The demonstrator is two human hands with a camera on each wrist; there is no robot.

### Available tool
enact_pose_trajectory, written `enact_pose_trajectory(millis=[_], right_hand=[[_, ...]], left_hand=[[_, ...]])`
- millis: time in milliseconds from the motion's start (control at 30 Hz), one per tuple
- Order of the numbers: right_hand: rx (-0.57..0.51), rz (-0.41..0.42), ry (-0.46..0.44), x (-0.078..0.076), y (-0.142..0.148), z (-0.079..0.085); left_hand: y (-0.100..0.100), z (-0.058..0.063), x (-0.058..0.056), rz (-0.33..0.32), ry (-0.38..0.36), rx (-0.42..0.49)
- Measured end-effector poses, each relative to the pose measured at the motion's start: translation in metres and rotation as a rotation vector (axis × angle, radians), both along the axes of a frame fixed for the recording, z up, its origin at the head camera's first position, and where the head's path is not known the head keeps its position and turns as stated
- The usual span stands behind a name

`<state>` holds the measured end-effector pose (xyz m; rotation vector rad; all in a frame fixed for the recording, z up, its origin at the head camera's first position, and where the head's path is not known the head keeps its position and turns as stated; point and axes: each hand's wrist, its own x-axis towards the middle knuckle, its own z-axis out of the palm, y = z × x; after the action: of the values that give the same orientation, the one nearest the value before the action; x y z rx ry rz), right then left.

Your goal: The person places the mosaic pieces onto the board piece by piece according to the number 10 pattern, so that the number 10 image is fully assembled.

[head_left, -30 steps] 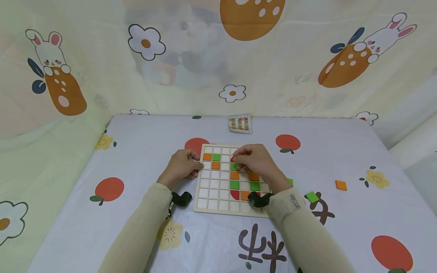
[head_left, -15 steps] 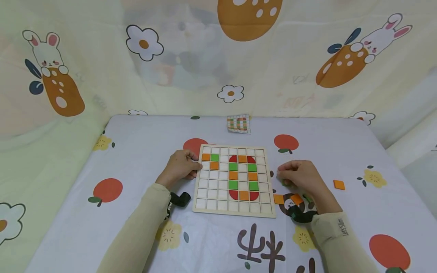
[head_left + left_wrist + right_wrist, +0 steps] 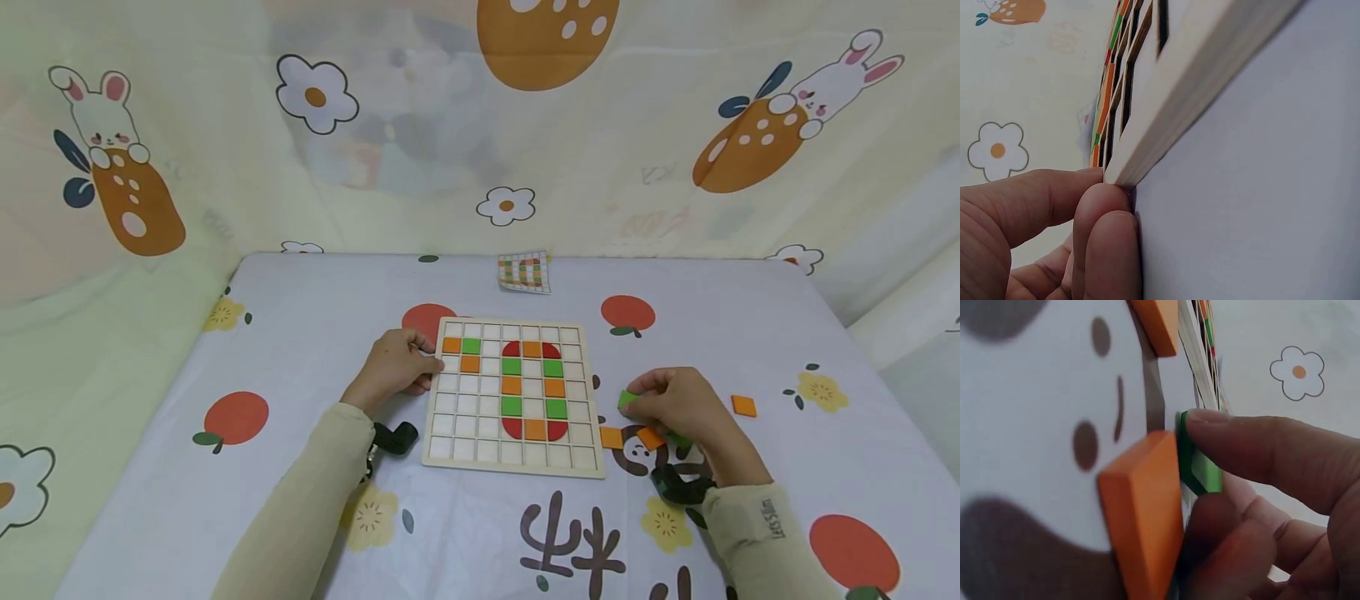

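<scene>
On the table lies a wooden grid board with orange, green and red tiles set in some of its squares. The red ones have rounded corners and sit at the corners of a ring of tiles. My left hand holds the board's left edge, thumb on top and fingertips against the side, as the left wrist view shows. Right of the board, my right hand pinches a green square tile between thumb and fingers. Just below that hand lies an orange tile, close to the fingertips.
Another orange tile lies by the board's right edge, and one more orange tile sits farther right. A green tile is partly hidden under the right hand. Behind the board lies a small patterned card.
My right hand has left a red tile on the board, moved right, and come down onto a green tile. My left hand has stayed at the board's edge.
</scene>
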<state>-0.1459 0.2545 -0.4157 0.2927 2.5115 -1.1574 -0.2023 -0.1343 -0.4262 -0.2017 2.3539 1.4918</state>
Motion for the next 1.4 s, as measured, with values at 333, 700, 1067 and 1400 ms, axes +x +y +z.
enact_pose_trajectory(millis=[333,700,1067,1400], right_hand=[[-0.088,0.006,0.057,-0.007,-0.009,0.004],[-0.346,0.045,0.034,-0.028,-0.051,0.016],[-0.484,0.1,-0.052,-0.047,-0.101,0.006],[-0.513,0.161,-0.104,-0.051,-0.141,0.005]], left_hand=[[0.0,0.001,0.0,0.003,-0.004,0.002],[0.001,0.002,0.001,0.001,0.001,-0.005],[0.0,0.002,-0.001,0.005,0.0,-0.011],[0.0,-0.001,-0.001,0.004,-0.003,-0.011]])
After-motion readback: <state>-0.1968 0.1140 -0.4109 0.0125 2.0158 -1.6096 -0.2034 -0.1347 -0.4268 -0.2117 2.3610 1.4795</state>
